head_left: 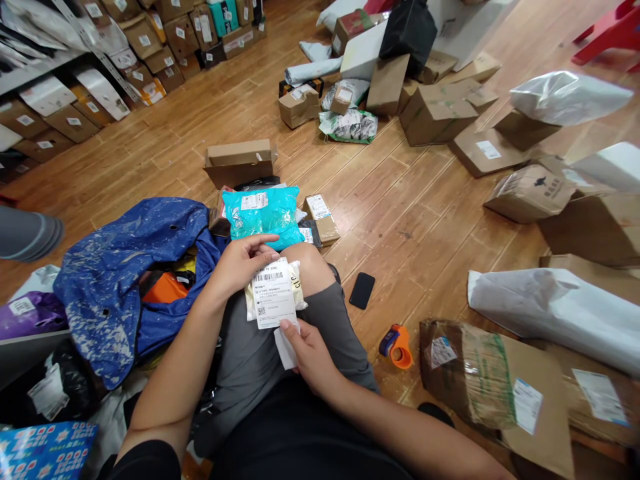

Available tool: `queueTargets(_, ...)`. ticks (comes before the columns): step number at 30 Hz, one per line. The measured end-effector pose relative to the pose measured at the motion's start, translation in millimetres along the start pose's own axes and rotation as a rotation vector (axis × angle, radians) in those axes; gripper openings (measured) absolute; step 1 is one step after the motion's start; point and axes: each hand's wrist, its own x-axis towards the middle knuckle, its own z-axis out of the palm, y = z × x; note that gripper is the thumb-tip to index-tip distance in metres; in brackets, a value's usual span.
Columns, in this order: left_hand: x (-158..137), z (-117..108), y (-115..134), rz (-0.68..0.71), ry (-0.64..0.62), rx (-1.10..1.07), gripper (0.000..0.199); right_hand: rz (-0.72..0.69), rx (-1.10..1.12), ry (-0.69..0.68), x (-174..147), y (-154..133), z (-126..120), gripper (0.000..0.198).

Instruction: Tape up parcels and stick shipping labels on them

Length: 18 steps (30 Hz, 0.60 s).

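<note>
black-printed white label [274, 293], cream packet [301, 293], turquoise parcel [267, 217]

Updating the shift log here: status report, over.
Left hand at top edge of label. Right hand pinching white paper at lower edge. Label over pale package, barcode uncovered.

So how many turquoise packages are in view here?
2. One turquoise package lies just beyond the left hand; another sits among the stacked boxes, top left. More may be hidden.
</note>
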Motion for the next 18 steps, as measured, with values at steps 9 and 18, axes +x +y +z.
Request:
queueTargets(9,4,-6,2,-0.006,-0.139,0.073,0.056,0.051,-0.021,0.008,2,0,0,0.071)
queueTargets(18,8,-10,14,0.016,-0.256,0.185,0.037,0.105,0.046,0.042,7,5,5,0.072)
